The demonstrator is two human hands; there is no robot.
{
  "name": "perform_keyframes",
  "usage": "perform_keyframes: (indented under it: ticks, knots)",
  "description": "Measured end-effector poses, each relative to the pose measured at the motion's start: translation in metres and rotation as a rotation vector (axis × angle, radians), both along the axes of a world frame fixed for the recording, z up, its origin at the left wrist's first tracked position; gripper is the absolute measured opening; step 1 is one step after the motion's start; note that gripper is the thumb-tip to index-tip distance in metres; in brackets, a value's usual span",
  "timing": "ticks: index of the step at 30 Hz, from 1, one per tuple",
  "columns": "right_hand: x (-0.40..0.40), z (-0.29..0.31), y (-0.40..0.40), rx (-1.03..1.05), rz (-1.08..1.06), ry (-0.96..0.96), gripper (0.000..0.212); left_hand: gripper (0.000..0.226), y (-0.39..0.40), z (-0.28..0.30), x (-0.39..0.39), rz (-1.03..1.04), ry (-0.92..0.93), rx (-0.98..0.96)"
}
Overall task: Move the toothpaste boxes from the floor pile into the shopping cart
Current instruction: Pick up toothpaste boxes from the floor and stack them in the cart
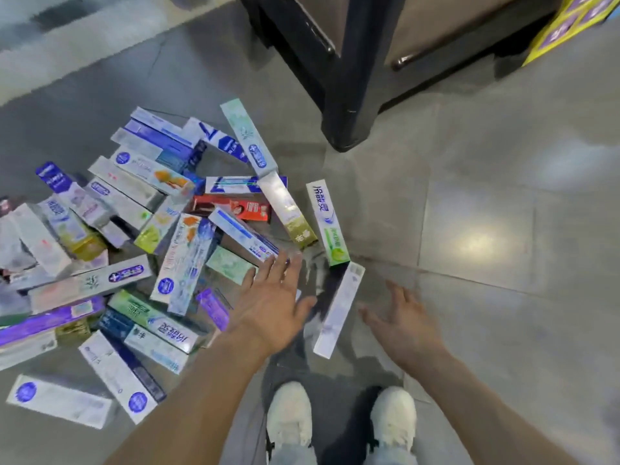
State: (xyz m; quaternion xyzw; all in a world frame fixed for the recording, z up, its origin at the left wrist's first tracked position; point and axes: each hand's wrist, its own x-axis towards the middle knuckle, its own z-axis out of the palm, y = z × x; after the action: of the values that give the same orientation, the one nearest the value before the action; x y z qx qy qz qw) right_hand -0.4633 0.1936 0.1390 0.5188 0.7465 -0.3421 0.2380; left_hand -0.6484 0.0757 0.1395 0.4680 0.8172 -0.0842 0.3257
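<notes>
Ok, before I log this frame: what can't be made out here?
- Head view, shopping cart: none is identifiable; only a black frame shows, cut off by the top edge.
- Pile of toothpaste boxes: runs off the left edge, so no count.
- Most box print: too blurred to read.
- Open left hand hides the boxes beneath it.
- Right hand: blurred.
</notes>
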Motion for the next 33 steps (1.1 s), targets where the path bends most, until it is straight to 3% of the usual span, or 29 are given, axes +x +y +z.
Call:
perform_keyframes:
  ticks: [3, 7, 13, 17, 21, 23, 28, 31, 33]
  knots:
    - [-0.011, -0.059, -0.002, -0.105, -0.214, 0.065, 0.083, 0.075, 0.008, -0.054, -0.003, 0.094, -0.041, 0.022]
    - [-0.024, -0.131, -0.021, -0.134, -0.453, 0.189, 0.063, 0.074, 0.006, -0.115, 0.002, 0.248, -0.085, 0.126]
    - [-0.036, -0.201, -0.051, -0.177, -0.627, 0.15, 0.056, 0.071, 0.008, -0.172, 0.014, 0.317, -0.149, 0.19]
    - [-0.02, -0.203, -0.041, -0.234, -0.722, 0.186, 0.039, 0.065, 0.029, -0.181, 0.015, 0.381, -0.192, 0.23]
    - [0.023, -0.191, -0.011, -0.549, -1.015, 0.387, 0.029, 0.053, 0.079, -0.193, 0.021, 0.55, -0.203, 0.257]
    - [0.044, -0.178, 0.007, -0.66, -1.084, 0.48, 0.028, 0.057, 0.112, -0.203, 0.03, 0.699, -0.204, 0.296]
    - [0.081, -0.158, 0.055, -0.709, -1.165, 0.657, 0.041, 0.079, 0.174, -0.224, 0.056, 1.113, -0.19, 0.256]
    - [0.087, -0.148, 0.079, -0.69, -1.198, 0.728, 0.052, 0.071, 0.188, -0.22, 0.064, 1.186, -0.192, 0.246]
    - [0.088, -0.139, 0.093, -0.658, -1.226, 0.793, 0.046, 0.059, 0.188, -0.21, 0.067, 1.183, -0.262, 0.312]
